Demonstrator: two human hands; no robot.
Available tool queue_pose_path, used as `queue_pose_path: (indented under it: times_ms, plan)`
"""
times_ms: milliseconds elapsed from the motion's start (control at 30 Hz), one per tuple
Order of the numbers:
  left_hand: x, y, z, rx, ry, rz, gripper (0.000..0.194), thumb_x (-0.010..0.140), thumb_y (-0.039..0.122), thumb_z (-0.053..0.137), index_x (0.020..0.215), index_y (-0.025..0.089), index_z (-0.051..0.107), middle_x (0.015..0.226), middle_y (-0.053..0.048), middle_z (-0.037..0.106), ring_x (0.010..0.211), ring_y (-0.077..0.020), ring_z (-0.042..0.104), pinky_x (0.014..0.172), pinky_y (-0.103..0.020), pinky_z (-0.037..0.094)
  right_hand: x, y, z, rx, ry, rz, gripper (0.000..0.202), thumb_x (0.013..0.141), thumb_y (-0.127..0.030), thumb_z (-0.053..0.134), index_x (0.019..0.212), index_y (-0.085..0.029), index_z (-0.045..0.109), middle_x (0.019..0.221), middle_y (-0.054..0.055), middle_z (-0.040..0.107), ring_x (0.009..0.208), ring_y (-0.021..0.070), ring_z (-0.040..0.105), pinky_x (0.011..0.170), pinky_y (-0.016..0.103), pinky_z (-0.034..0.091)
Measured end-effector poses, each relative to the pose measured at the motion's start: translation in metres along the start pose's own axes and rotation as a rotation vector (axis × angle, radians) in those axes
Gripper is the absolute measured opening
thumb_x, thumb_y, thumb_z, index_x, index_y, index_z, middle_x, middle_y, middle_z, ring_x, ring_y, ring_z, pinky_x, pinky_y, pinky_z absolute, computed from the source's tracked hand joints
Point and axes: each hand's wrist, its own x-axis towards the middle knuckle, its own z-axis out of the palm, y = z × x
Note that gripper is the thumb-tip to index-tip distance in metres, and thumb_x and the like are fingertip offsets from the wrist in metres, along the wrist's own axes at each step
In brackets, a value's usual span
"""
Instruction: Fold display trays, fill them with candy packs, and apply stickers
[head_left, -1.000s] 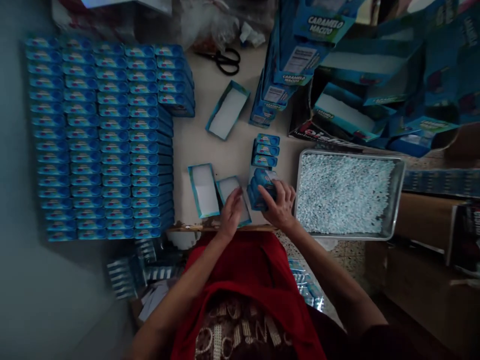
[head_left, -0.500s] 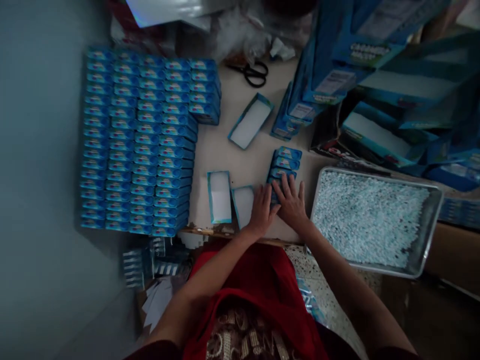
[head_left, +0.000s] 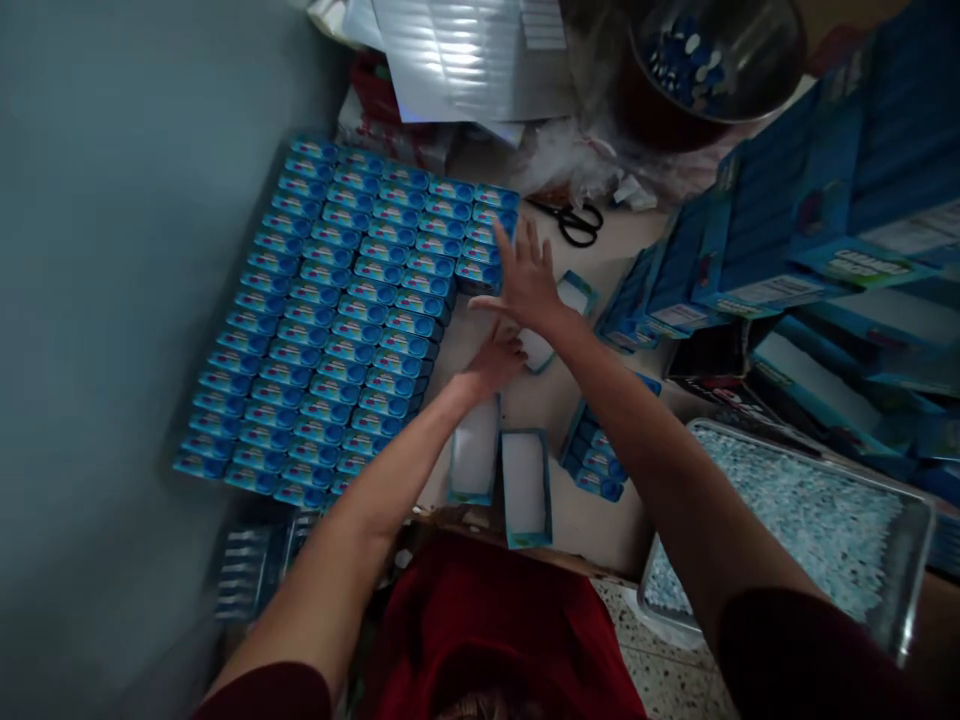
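Observation:
My right hand reaches over the table with fingers spread, beside the stepped edge of a big block of small blue packs. Just below it is my left hand, thumb and index finger apart and the others partly curled; nothing shows in it. Under the right wrist lies an open blue carton with a white inside. Nearer me are a second open carton and a third open carton. A short row of blue packs is partly hidden by my right forearm.
Black-handled scissors lie behind my hands. Filled blue display cartons are stacked at the right, above a metal tray of small pale-blue pieces. A metal bowl and silvery sheets are at the back.
Both hands have left the short row of packs and moved left and away from me, to the edge of the big block. The view has shifted and tilted.

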Motion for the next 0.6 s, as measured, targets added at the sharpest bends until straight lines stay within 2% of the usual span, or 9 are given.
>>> queue_pose_path:
  times_ms: [33,100,200,300,367,467,600]
  plan:
    - [-0.011,0.004,0.003,-0.003,0.016,0.011,0.02,0.101,0.015,0.064,0.1,0.02,0.083,0.103,-0.012,0.08,0.139,-0.0349,0.06,0.132,-0.07,0.03,0.021,-0.006,0.013,-0.042,-0.012,-0.011,0.114,0.095,-0.08,0.065,0.176,-0.011,0.025,0.183,0.026,0.02,0.172,0.0484,0.009,0.134,0.078,0.011]
    - [-0.034,0.011,0.006,-0.023,0.042,0.004,0.019,0.101,0.017,0.065,0.094,0.021,0.082,0.093,-0.01,0.077,0.127,-0.0323,0.064,0.127,-0.065,0.038,0.041,-0.016,0.033,-0.106,-0.028,-0.029,0.108,0.096,-0.077,0.064,0.175,-0.012,0.029,0.183,0.026,0.022,0.172,0.0498,0.009,0.132,0.081,0.003]
    - [-0.053,0.012,0.008,-0.064,0.049,0.007,0.022,0.102,0.016,0.063,0.093,0.022,0.082,0.088,-0.009,0.075,0.117,-0.0293,0.065,0.114,-0.054,0.051,0.032,-0.025,0.047,-0.155,-0.016,-0.043,0.098,0.101,-0.067,0.063,0.175,-0.013,0.03,0.182,0.025,0.023,0.172,0.0485,0.01,0.133,0.08,0.001]
    - [-0.053,0.007,0.007,-0.107,0.023,0.058,0.019,0.1,0.012,0.065,0.092,0.018,0.081,0.092,-0.011,0.077,0.115,-0.0283,0.067,0.107,-0.046,0.055,0.014,-0.033,0.045,-0.202,-0.01,-0.044,0.092,0.101,-0.05,0.067,0.176,-0.016,0.028,0.181,0.022,0.025,0.172,0.0463,0.009,0.135,0.078,0.003]
    - [-0.049,0.005,0.005,-0.127,-0.002,0.071,0.014,0.096,0.01,0.068,0.093,0.015,0.081,0.094,-0.012,0.078,0.109,-0.0273,0.069,0.1,-0.041,0.057,0.011,-0.038,0.041,-0.236,-0.037,-0.012,0.094,0.097,-0.042,0.073,0.177,-0.019,0.028,0.179,0.022,0.028,0.17,0.0474,0.015,0.135,0.077,0.005]
    - [-0.045,0.007,0.003,-0.153,-0.039,0.043,0.016,0.095,0.008,0.068,0.1,0.013,0.082,0.093,-0.013,0.079,0.103,-0.0264,0.072,0.093,-0.038,0.058,0.024,-0.04,0.037,-0.259,-0.086,0.044,0.106,0.089,-0.038,0.083,0.177,-0.021,0.027,0.174,0.023,0.033,0.161,0.0496,0.029,0.132,0.075,0.012]
    - [-0.043,0.012,0.0,-0.17,-0.096,0.022,0.021,0.097,0.01,0.066,0.108,0.015,0.083,0.102,-0.014,0.081,0.109,-0.0269,0.072,0.096,-0.039,0.057,0.046,-0.035,0.032,-0.254,-0.101,0.054,0.113,0.085,-0.036,0.085,0.178,-0.02,0.023,0.168,0.024,0.036,0.149,0.046,0.039,0.126,0.067,0.026]
